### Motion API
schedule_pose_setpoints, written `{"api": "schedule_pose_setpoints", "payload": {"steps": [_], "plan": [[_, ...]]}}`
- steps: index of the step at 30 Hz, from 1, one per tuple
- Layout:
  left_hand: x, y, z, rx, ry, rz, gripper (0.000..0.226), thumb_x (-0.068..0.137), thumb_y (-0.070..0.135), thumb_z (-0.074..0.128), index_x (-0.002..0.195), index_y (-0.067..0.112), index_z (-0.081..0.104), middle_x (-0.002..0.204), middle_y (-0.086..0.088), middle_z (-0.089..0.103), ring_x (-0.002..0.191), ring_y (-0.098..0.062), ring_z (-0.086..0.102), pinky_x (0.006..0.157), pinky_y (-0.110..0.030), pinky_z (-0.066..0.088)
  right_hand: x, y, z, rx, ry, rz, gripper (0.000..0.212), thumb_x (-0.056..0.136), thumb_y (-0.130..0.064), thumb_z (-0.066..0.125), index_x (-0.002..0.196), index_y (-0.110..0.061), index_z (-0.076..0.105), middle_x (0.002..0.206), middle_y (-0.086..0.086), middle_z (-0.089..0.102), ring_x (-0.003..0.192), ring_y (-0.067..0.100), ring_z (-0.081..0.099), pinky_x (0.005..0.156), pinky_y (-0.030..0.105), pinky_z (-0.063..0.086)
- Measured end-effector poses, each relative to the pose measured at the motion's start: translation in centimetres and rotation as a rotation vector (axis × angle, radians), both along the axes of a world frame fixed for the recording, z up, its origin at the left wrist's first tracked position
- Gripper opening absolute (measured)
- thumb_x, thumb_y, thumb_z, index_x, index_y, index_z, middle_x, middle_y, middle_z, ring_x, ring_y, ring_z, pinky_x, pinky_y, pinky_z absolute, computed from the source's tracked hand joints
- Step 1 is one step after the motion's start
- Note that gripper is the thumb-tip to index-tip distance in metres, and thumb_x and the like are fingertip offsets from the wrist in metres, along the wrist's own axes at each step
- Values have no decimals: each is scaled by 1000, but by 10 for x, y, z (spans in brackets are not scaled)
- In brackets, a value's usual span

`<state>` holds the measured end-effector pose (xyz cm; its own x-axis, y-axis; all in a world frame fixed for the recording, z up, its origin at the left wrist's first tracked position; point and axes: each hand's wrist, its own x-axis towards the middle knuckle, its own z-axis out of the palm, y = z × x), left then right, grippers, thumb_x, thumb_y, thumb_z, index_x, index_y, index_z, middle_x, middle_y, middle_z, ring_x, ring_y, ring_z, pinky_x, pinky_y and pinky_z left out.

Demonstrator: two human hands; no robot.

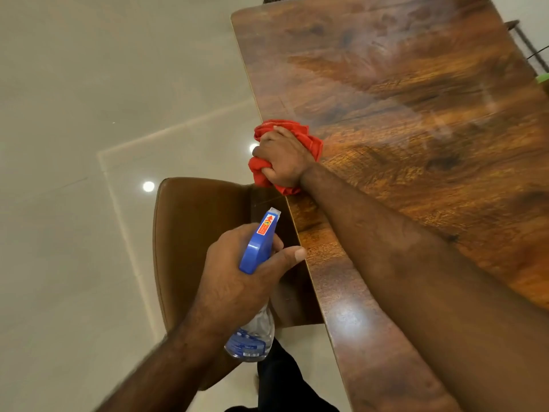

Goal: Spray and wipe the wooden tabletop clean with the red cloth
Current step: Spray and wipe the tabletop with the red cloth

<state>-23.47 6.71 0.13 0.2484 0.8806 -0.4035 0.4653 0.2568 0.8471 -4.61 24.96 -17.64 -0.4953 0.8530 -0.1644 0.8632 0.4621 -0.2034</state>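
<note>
The wooden tabletop [416,114] fills the right side of the view, glossy and dark brown. My right hand [283,157] grips the bunched red cloth [309,136] and presses it on the table's left edge. My left hand [237,278] holds a clear spray bottle [254,337] with a blue trigger head [260,242] off the table's side, over the chair, nozzle pointing toward the cloth. My right forearm stretches across the tabletop.
A brown leather chair [193,233] stands tucked against the table's left edge, below my left hand. Pale glossy floor tiles [89,114] spread to the left. A dark chair frame [525,40] and a small green object [543,78] show at the far right.
</note>
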Motion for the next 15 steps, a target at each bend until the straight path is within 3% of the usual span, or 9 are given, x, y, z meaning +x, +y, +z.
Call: {"api": "schedule_pose_setpoints", "payload": {"steps": [5,11,15], "plan": [[-3,1,4,25,18,2,39,72,61,68,80,22,66,67,5,65,65,-15,66,62,-19,58,-4,-41,-2,-24,67,-61,35,85,-43,55,112,-28,70,117,2,66,122,23,56,125,52,23],[-11,0,15,11,-1,12,32,76,56,72,79,24,66,67,9,66,65,-11,67,62,-13,54,13,-182,-8,-136,150,-15,33,83,-41,67,113,-26,68,113,-3,66,122,20,56,126,49,18],[-20,1,28,16,-17,7,33,75,54,72,79,22,67,67,-1,67,65,-21,69,63,-25,62,23,-278,-1,-193,143,18,46,80,-43,63,122,-27,67,123,-4,67,133,19,52,130,44,0]]}}
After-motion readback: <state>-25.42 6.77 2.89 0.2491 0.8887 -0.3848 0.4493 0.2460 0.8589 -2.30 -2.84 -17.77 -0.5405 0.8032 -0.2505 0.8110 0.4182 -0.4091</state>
